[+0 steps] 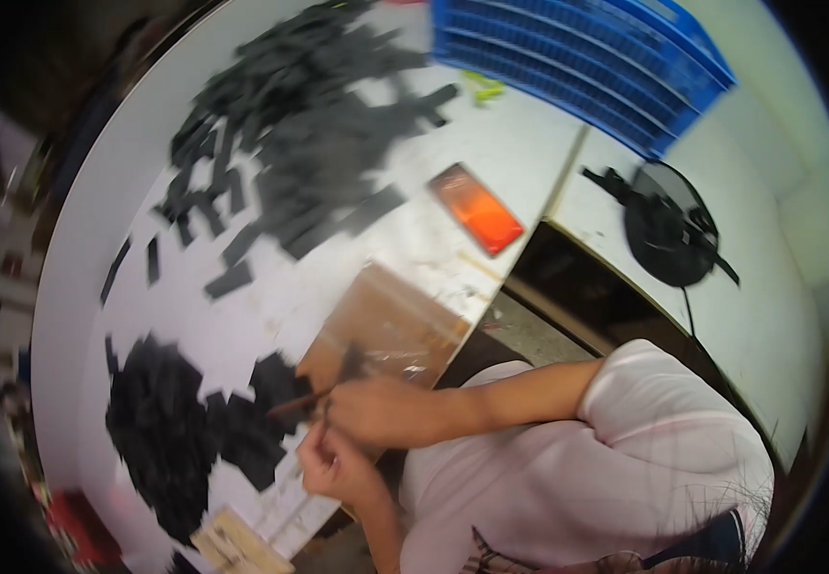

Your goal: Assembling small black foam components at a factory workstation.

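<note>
Both hands (362, 435) pinch thin dark strip (295, 404).

Up and to the right of my fingers (338, 407), well apart from them, a flat rectangular phone with a glowing orange-red screen (476, 209) lies tilted on the white counter (491, 143), near its front edge. It is blurred; I can tell no detail. I see no packages, labels or signs.
</note>
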The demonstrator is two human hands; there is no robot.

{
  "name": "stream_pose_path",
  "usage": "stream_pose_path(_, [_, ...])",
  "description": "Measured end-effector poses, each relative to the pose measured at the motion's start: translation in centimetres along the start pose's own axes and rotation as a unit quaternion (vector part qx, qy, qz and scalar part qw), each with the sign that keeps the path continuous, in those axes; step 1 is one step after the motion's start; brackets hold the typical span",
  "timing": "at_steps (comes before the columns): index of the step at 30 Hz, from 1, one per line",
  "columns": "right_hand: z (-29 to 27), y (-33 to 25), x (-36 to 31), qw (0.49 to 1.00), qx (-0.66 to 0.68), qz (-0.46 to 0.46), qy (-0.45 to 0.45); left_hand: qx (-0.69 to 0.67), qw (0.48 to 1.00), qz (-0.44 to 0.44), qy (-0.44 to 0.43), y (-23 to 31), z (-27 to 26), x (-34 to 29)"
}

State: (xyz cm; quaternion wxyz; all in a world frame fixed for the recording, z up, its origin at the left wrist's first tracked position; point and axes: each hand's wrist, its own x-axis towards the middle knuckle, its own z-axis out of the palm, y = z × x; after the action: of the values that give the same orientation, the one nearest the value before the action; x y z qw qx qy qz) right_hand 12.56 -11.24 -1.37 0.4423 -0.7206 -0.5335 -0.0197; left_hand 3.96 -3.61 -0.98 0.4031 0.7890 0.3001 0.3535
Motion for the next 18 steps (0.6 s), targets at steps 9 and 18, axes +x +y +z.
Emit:
stream_pose_path(9, [0.4,1.3,-0.6,0.993,0.001,0.058,0.106,-0.35,0.907,-0.222,-0.074,-0.9,0.0,1.8])
stream_pose_path(18, [-0.9,0.9,-0.1,0.95,0.273,0.123,0.084,-0.453,0.834,-0.245,-0.2,1.4,-1.8,2.6])
